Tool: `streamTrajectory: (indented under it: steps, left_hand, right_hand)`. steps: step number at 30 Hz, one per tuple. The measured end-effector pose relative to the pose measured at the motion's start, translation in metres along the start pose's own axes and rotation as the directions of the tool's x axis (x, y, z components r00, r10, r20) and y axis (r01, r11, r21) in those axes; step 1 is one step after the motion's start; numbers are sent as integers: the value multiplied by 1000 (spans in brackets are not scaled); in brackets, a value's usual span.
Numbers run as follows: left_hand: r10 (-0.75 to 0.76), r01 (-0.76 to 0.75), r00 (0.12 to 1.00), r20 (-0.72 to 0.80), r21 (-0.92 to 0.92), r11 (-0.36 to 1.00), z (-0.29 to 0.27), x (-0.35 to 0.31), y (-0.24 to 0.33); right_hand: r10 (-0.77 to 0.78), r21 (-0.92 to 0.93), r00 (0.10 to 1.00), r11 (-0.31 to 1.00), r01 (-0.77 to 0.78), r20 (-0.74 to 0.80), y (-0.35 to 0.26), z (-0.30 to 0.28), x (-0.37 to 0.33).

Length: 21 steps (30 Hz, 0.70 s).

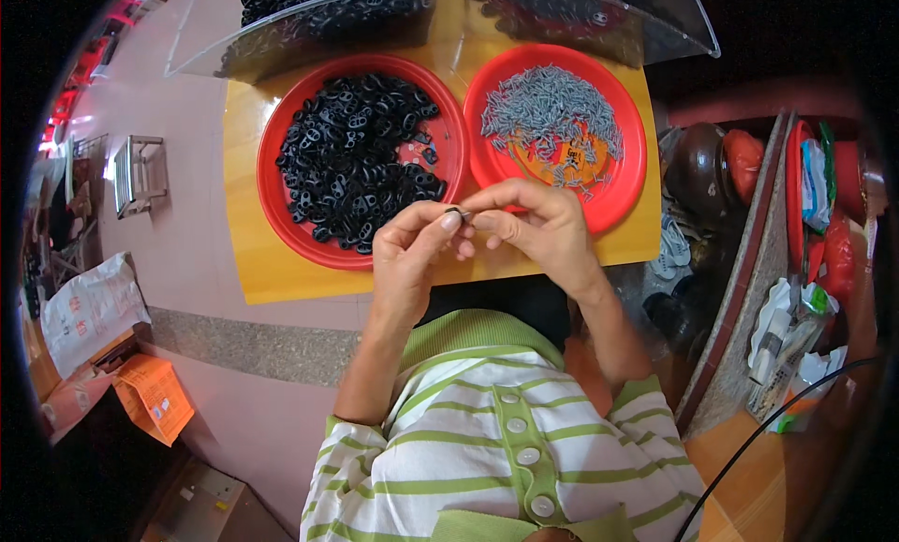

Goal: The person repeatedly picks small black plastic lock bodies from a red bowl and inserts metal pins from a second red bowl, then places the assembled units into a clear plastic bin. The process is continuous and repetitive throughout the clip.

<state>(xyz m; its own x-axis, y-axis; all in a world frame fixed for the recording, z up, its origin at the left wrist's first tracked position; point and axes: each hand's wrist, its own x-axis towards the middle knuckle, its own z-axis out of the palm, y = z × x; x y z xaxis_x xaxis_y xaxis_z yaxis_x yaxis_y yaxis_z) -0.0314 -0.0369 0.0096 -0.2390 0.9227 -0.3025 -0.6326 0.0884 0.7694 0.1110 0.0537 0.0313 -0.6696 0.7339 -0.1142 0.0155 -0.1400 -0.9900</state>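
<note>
My left hand (410, 247) is closed in a pinch on a small black plastic piece (456, 210), over the front edge of the yellow table. Against it, my right hand (543, 228) pinches what looks like a small grey screw (466, 217), mostly covered by the fingertips. A round red tray (269, 200) on the left carries a heap of black two-holed plastic pieces (351, 149). To its right, a second red tray (629, 168) bears many loose grey screws (552, 102) over its printed orange bottom.
Clear plastic bins (318, 27) full of black pieces stand at the back of the yellow tabletop (248, 261). A metal stool (140, 177) is on the floor at left. At right are a dark brown jar (698, 163), a ledge with packets, and a black cable (740, 448).
</note>
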Motion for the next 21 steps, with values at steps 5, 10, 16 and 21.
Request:
streamTrajectory:
  steps: [5,10,16,21]
  left_hand:
    - [53,-52,998,-21,53,997,-10,4,7]
    - [48,-48,999,3,104,993,-11,-1,8]
    - [38,-39,999,21,88,995,-14,-1,6]
    - [38,-38,999,11,91,995,-13,-1,6]
  right_hand:
    - [-450,-605,893,705,371,24,8,0,64]
    - [-536,-839,820,338,427,201,17,11,102]
    - [-512,-875,815,222,430,270,21,17,114]
    - [-471,-885,847,247,396,247,16,19,110]
